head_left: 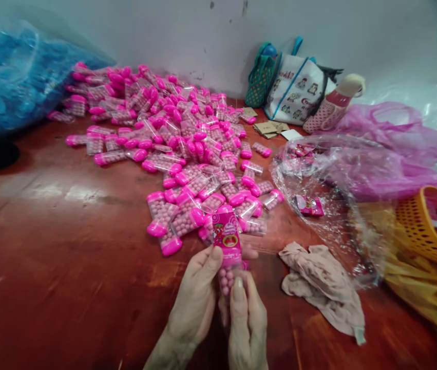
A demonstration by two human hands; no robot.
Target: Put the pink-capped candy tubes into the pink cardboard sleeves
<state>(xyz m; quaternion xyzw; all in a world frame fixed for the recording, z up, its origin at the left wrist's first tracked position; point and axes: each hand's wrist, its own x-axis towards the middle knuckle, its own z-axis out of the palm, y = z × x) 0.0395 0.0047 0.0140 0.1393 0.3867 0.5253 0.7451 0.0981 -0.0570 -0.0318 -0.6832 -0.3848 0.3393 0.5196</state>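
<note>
Both my hands are low centre, close together, wrists coming up from the bottom edge. My left hand (198,298) is curled, thumb up against the side of a candy tube (227,246), fingers wrapped behind it. My right hand (247,318) sits just beside it, back of the hand facing up, thumb pressed on the lower clear part of the tube where pink balls show. Both are closed on that one tube, held upright above the red-brown floor (68,257). A pink printed label (226,234) covers the tube's upper half.

Just beyond the tube lies a big pile of tubes (172,139), pink caps, spreading toward the white wall (203,31). To the right of my hands, a crumpled beige cloth (322,282) on the floor. Further right, a clear plastic bag (329,195) with pink labels inside, then an orange basket (422,221). A blue plastic bag (10,82) sits far left. Tote bags (291,87) lean on the wall at the back.
</note>
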